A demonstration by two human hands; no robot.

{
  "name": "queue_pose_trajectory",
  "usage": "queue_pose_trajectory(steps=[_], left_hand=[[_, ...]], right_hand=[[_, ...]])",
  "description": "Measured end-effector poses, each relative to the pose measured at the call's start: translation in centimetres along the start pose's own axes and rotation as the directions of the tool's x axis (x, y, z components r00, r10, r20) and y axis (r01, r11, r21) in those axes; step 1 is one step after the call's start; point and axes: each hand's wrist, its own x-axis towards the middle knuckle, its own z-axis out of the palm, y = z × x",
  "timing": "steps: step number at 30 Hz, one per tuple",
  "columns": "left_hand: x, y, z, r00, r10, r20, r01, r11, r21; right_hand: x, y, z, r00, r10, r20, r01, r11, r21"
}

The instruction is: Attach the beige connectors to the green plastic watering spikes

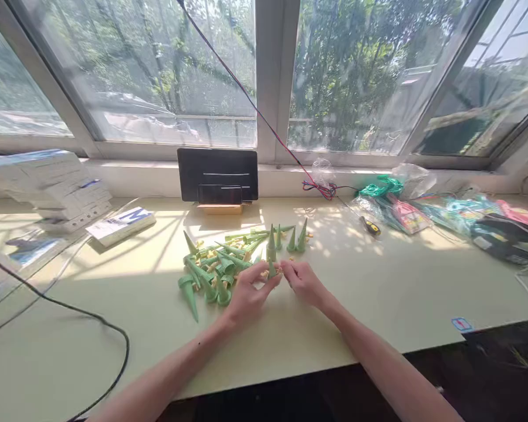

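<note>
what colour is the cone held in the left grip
The held cone is green, seen best in the head view.

Bright daylight, backlit thru windows (273, 76); foliage (356, 70) hazy w/ glare on dusty panes, sky (517, 41) upper R nearly blown. Counter (413, 287) sunlit at back, diag. shadow bars L, dappled patches R of ctr. Area below front edge v. dark. Green spikes (226, 265) slightly soft, fine detail smeary. Wide-angle stretch at edges, esp. white stack (61, 184).
</note>
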Motion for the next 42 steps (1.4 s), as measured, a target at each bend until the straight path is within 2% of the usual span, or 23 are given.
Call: queue_pose_trajectory(steps=[7, 18, 21, 25, 28, 33, 42], left_hand=[[0.11, 0.31, -0.36, 1.000, 0.026, 0.007, -0.025, 0.998, -0.052], [-0.05, 0.28, -0.16, 0.994, 0.104, -0.027, -0.103, 0.994, 0.033], [-0.12, 0.33, 0.00, 0.976, 0.213, -0.054, -0.205, 0.971, 0.126], [-0.01, 0.22, 0.01, 0.924, 0.378, -0.063, -0.353, 0.903, 0.245], [0.13, 0.13, -0.06, 0.894, 0.444, -0.060, -0.410, 0.865, 0.290], [0.16, 0.19, -0.14, 0.863, 0.501, -0.058, -0.455, 0.823, 0.340], [0.26, 0.25, -0.14, 0.859, 0.508, -0.071, -0.454, 0.817, 0.357]], right_hand=[[-0.22, 0.22, 0.10, 0.999, -0.039, -0.014, 0.038, 0.998, -0.039], [-0.26, 0.21, 0.10, 0.997, -0.069, -0.021, 0.068, 0.997, -0.047], [-0.23, 0.25, 0.12, 0.997, -0.075, -0.030, 0.073, 0.996, -0.058], [-0.21, 0.21, 0.11, 0.995, -0.090, -0.030, 0.088, 0.993, -0.074], [-0.24, 0.05, 0.06, 0.996, -0.085, -0.024, 0.083, 0.994, -0.064], [-0.29, -0.15, -0.08, 0.998, -0.053, -0.018, 0.053, 0.998, -0.019], [-0.31, -0.28, -0.17, 0.998, -0.052, -0.036, 0.050, 0.998, -0.034]])
